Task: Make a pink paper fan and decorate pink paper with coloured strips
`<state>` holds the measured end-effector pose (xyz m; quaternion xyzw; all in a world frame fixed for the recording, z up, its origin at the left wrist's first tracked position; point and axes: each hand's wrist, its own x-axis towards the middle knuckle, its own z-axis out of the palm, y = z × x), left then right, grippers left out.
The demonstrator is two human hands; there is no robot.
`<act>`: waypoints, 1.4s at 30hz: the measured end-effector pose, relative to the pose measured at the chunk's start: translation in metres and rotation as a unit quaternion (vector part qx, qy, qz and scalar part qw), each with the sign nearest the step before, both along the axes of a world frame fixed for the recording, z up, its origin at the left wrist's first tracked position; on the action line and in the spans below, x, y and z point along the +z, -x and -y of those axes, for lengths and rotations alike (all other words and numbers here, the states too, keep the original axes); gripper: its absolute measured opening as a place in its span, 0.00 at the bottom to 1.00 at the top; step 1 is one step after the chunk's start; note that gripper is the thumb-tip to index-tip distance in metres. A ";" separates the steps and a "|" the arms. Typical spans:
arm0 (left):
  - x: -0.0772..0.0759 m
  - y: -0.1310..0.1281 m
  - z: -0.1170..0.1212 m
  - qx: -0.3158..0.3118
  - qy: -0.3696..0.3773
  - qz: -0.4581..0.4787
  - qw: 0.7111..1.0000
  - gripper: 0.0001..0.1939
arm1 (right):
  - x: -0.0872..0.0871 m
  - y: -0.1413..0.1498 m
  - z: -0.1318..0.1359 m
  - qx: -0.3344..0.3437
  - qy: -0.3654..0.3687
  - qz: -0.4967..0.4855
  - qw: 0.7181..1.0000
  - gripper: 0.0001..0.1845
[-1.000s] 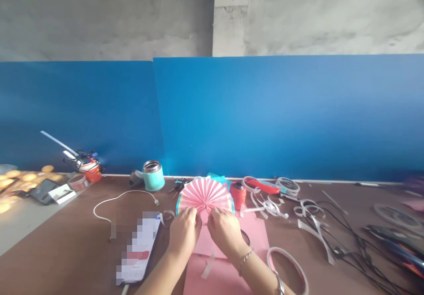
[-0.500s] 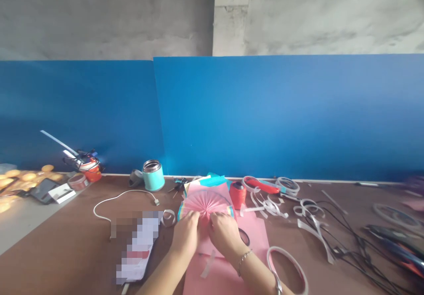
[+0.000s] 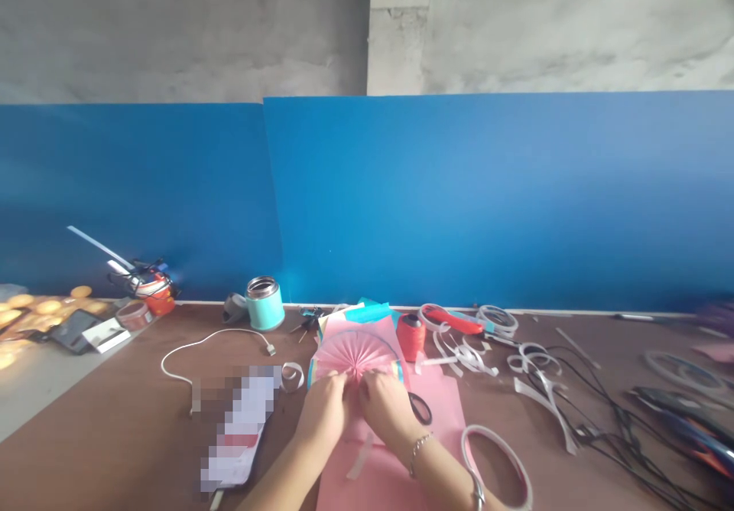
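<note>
A pleated pink paper fan (image 3: 356,351) with blue and pale yellow edging is spread in a half circle in front of me. My left hand (image 3: 324,404) grips its lower left side, fingers closed. On the other side, my right hand (image 3: 385,400) pinches the fan near its gathered centre. Both fingertips and the fan's lower middle are partly hidden. Pink paper sheets (image 3: 395,480) lie beneath my hands, with a strip of clear tape on them. Beside my right wrist shows a black scissors handle (image 3: 420,409).
A red thread spool (image 3: 411,338) stands right of the fan, near tangled white tape strips (image 3: 470,358). One tape roll (image 3: 498,465) lies by my right forearm. To the left are a phone (image 3: 244,434), a white cable (image 3: 218,333) and a turquoise jar (image 3: 264,304). Black cables (image 3: 625,427) spread at right.
The fan has tilted down from a more upright position, uncovering the pink, yellow and blue sheets behind it. My hands have kept their grip and shifted only slightly.
</note>
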<state>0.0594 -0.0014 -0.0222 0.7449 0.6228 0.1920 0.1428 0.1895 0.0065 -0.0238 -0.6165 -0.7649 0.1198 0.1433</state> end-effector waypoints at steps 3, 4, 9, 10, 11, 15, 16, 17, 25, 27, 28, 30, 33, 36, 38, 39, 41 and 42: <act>0.005 0.004 0.000 -0.037 0.021 0.033 0.999 0.13 | 0.004 -0.002 -0.001 0.002 0.021 -0.030 0.999 0.14; 0.007 0.006 0.000 -0.053 0.034 0.057 0.996 0.13 | 0.006 -0.004 -0.001 0.004 0.031 -0.045 0.999 0.13; 0.011 0.021 -0.008 -0.035 0.092 0.156 0.983 0.13 | 0.016 -0.015 -0.007 0.004 0.111 -0.151 0.982 0.14; 0.011 0.023 -0.010 -0.024 0.097 0.165 0.981 0.13 | 0.017 -0.016 -0.008 -0.001 0.131 -0.176 0.976 0.16; 0.012 0.024 -0.010 -0.018 0.102 0.172 0.980 0.14 | 0.018 -0.018 -0.009 -0.007 0.152 -0.200 0.968 0.18; 0.013 0.023 -0.009 -0.018 0.102 0.184 0.977 0.11 | 0.018 -0.019 -0.013 -0.031 0.209 -0.277 0.937 0.20; 0.013 0.022 -0.009 -0.019 0.099 0.184 0.978 0.10 | 0.017 -0.019 -0.014 -0.036 0.214 -0.291 0.932 0.19; 0.013 0.022 -0.009 -0.019 0.095 0.185 0.978 0.09 | 0.017 -0.018 -0.014 -0.041 0.218 -0.303 0.927 0.18; 0.001 0.019 -0.009 -0.022 0.068 0.181 0.981 0.08 | 0.015 -0.017 -0.013 -0.043 0.224 -0.343 0.911 0.14; 0.000 0.018 -0.008 -0.022 0.063 0.168 0.984 0.07 | 0.015 -0.017 -0.013 -0.036 0.221 -0.342 0.913 0.15; 0.000 0.017 -0.008 -0.017 0.060 0.156 0.986 0.07 | 0.015 -0.017 -0.013 -0.032 0.218 -0.340 0.914 0.15; -0.001 0.014 -0.007 -0.003 0.056 0.130 0.990 0.07 | 0.014 -0.017 -0.013 -0.025 0.211 -0.333 0.919 0.15; -0.002 0.008 -0.007 0.023 0.047 0.108 0.993 0.06 | 0.011 -0.016 -0.012 -0.011 0.192 -0.315 0.929 0.15; -0.004 0.003 -0.007 0.035 0.038 0.102 0.993 0.08 | 0.010 -0.016 -0.010 0.008 0.162 -0.287 0.944 0.11; -0.005 0.002 -0.007 0.040 0.035 0.102 0.993 0.09 | 0.010 -0.016 -0.007 0.021 0.149 -0.270 0.951 0.10; -0.005 0.001 -0.007 0.045 0.031 0.096 0.994 0.09 | 0.011 -0.016 -0.006 0.029 0.147 -0.264 0.953 0.10; -0.005 0.001 -0.006 0.059 0.020 0.074 0.995 0.10 | 0.013 -0.015 -0.003 0.052 0.152 -0.257 0.953 0.10; -0.005 0.001 -0.005 0.067 0.015 0.061 0.996 0.11 | 0.015 -0.015 -0.001 0.067 0.159 -0.254 0.952 0.11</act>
